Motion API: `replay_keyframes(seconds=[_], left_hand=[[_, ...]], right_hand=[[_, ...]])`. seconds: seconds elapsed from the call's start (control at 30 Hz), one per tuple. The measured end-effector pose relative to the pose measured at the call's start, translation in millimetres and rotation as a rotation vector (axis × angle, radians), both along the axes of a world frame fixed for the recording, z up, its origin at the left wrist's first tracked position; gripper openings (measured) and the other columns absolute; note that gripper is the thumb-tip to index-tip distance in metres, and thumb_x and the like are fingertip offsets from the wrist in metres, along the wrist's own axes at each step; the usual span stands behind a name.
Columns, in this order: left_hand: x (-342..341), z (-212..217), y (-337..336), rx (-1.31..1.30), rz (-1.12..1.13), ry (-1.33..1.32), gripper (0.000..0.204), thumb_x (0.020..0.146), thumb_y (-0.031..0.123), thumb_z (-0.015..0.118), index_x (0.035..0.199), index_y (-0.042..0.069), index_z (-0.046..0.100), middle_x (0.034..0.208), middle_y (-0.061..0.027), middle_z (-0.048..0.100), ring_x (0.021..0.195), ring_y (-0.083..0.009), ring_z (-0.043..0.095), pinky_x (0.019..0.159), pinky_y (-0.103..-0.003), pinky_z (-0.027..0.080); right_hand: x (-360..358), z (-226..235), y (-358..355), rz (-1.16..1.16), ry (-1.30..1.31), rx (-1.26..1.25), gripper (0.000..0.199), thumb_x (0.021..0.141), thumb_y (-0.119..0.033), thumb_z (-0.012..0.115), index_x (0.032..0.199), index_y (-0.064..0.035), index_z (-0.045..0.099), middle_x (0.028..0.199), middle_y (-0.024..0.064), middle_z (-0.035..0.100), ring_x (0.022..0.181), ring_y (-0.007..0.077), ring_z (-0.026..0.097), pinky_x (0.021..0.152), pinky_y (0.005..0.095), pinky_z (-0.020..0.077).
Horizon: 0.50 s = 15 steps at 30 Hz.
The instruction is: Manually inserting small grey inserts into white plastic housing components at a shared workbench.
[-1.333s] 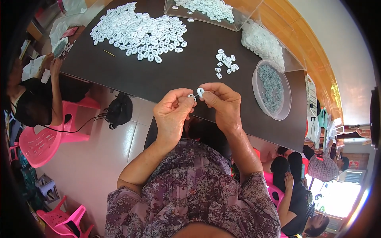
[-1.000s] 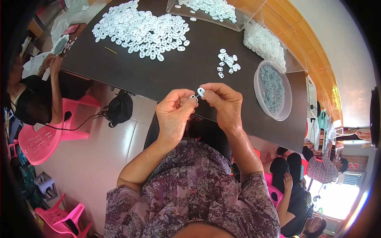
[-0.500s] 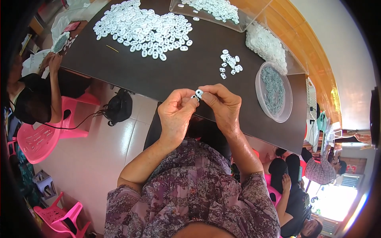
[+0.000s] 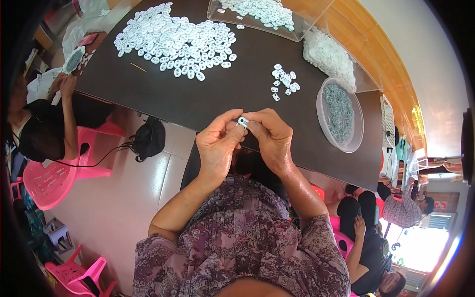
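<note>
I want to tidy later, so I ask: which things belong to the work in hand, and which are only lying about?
Seemingly in use:
- white piece, in left hand and right hand
- pile of white pieces
- tub of blue-grey bits

Apparently just lying about:
- pink chair, lower left
- grey stool
- yellow stick, perhaps

a pink chair (image 4: 54, 192) stands on the pale tiled floor (image 4: 131, 198), a black bag (image 4: 148, 138) near it — and another pink chair (image 4: 67, 271) sits just beside a grey stool (image 4: 54, 227).
</note>
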<state>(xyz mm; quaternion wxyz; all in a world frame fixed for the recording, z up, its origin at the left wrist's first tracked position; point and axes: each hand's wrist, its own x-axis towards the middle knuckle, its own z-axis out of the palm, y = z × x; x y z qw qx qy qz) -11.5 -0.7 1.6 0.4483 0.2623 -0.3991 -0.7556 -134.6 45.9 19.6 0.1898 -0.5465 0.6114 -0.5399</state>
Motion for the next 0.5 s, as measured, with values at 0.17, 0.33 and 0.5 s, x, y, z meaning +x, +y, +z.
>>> replay_keyframes(seconds=[0.17,0.33,0.5], left_hand=[[-1.9,-1.6,1.2,-0.018,0.009,0.03,0.027,0.087,0.001,0.06,0.114,0.0,0.061,0.08,-0.0007,0.06,0.068,-0.0045,0.052,0.057,-0.016,0.043],[-2.4,-3.8,5.4,-0.039,0.047,0.001,0.023,0.087,0.003,0.061,0.11,-0.001,0.063,0.081,-0.0009,0.06,0.068,-0.0044,0.053,0.058,-0.016,0.043],[-3.6,-3.7,5.4,-0.035,0.037,0.034,0.023,0.087,0.001,0.06,0.11,-0.002,0.062,0.083,-0.0024,0.062,0.068,-0.0052,0.054,0.058,-0.017,0.044]], right_hand=[[3.9,2.6,3.4,-0.015,0.001,-0.008,0.016,0.083,0.004,0.058,0.097,-0.0019,0.064,0.081,0.0077,0.058,0.077,0.0178,0.057,0.067,0.028,0.0456],[3.5,3.4,5.8,0.009,-0.028,0.015,0.016,0.086,0.004,0.056,0.101,0.0019,0.062,0.088,0.0045,0.06,0.081,0.01,0.056,0.074,0.0225,0.0454],[6.5,8.3,6.7,0.054,-0.444,0.122,0.019,0.083,0.005,0.059,0.102,0.0015,0.06,0.085,0.0054,0.057,0.068,0.0099,0.056,0.064,0.022,0.0459]])
